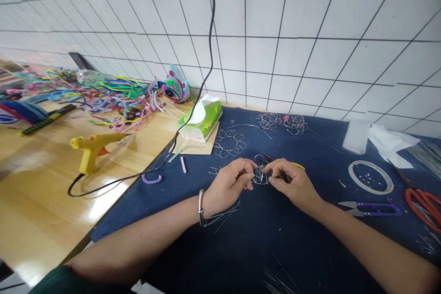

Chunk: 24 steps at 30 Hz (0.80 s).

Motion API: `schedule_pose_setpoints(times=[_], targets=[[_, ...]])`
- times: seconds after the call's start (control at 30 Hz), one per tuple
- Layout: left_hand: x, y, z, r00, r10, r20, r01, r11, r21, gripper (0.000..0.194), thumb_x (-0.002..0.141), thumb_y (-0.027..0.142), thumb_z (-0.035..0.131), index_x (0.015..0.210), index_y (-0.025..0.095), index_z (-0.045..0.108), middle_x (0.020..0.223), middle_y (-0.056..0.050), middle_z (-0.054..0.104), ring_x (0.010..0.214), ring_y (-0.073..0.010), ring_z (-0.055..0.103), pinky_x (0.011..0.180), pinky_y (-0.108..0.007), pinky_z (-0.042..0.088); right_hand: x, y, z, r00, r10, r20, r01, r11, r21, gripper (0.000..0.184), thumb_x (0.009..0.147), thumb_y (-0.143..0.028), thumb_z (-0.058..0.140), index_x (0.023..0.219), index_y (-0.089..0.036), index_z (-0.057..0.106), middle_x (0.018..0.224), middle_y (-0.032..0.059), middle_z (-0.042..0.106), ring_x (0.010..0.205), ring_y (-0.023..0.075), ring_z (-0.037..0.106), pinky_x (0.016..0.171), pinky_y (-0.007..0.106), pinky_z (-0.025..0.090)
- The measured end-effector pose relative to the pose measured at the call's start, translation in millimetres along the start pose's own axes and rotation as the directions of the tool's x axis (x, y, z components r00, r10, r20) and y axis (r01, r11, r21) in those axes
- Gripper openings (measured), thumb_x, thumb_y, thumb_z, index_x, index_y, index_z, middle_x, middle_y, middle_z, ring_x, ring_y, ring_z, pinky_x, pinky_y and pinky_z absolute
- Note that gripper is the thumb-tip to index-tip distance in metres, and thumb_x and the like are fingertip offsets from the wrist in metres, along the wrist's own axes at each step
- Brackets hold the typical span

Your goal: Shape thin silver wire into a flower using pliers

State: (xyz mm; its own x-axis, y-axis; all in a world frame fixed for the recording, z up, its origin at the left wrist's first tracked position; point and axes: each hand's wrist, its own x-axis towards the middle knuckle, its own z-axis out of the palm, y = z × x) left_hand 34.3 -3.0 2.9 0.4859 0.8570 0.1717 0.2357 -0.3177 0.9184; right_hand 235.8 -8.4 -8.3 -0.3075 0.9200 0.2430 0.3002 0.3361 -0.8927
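Observation:
Between my two hands is a small wire frame [261, 176], rounded like a little cage, held above the dark blue cloth. My left hand [237, 180] pinches its left side with thumb and fingers. On the opposite side, my right hand [288, 179] grips the frame between thumb and forefinger. A pliers-like tool with a yellow handle [298, 166] lies behind my right hand and is partly hidden by it. A flower-shaped wire ring [230, 143] rests on the cloth beyond my left hand. Loose straight wires [223, 216] lie beside my left wrist.
A yellow glue gun [90, 149] lies on the wooden table at left, its black cord [117, 181] crossing the cloth's edge. At right are purple thread snips [377, 208], orange-handled scissors [422, 202] and a white ring [352, 175]. Behind stand a green tissue pack [210, 124] and looped wire pieces [295, 124].

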Motion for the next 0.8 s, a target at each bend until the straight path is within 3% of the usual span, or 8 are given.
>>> schedule_pose_setpoints(times=[0.37, 0.63, 0.8], targets=[[0.9, 0.9, -1.2, 0.997, 0.064, -0.050, -0.062, 0.997, 0.037, 0.011, 0.087, 0.019, 0.042, 0.079, 0.014, 0.047, 0.090, -0.004, 0.052, 0.059, -0.0052, 0.050, 0.061, -0.021, 0.045, 1.1, -0.4, 0.4, 0.993, 0.116, 0.024, -0.118, 0.990, 0.083, 0.008, 0.075, -0.014, 0.053, 0.073, -0.020, 0.047, 0.088, -0.0004, 0.058, 0.084, 0.0129, 0.054, 0.077, 0.029, 0.039], [3.1, -5.5, -0.3, 0.995, -0.087, -0.056, 0.078, 0.986, -0.147, 0.012, 0.087, 0.025, 0.044, 0.085, 0.014, 0.046, 0.070, -0.001, 0.054, 0.056, -0.0069, 0.052, 0.056, -0.021, 0.046, 1.1, -0.6, -1.7, 0.987, 0.157, 0.022, -0.156, 0.987, -0.029, 0.001, 0.078, -0.021, 0.052, 0.077, -0.021, 0.053, 0.075, -0.0029, 0.054, 0.070, 0.0106, 0.049, 0.065, 0.025, 0.038], [5.5, -7.1, -1.3, 0.987, -0.158, -0.039, 0.145, 0.963, -0.229, 0.014, 0.086, 0.028, 0.046, 0.085, 0.014, 0.046, 0.062, 0.001, 0.054, 0.054, -0.0073, 0.052, 0.054, -0.020, 0.045, 1.8, 0.0, 0.7, 0.985, 0.175, -0.008, -0.175, 0.985, 0.004, 0.010, 0.078, -0.025, 0.054, 0.088, -0.022, 0.055, 0.075, -0.0027, 0.053, 0.070, 0.0106, 0.049, 0.065, 0.025, 0.039]])
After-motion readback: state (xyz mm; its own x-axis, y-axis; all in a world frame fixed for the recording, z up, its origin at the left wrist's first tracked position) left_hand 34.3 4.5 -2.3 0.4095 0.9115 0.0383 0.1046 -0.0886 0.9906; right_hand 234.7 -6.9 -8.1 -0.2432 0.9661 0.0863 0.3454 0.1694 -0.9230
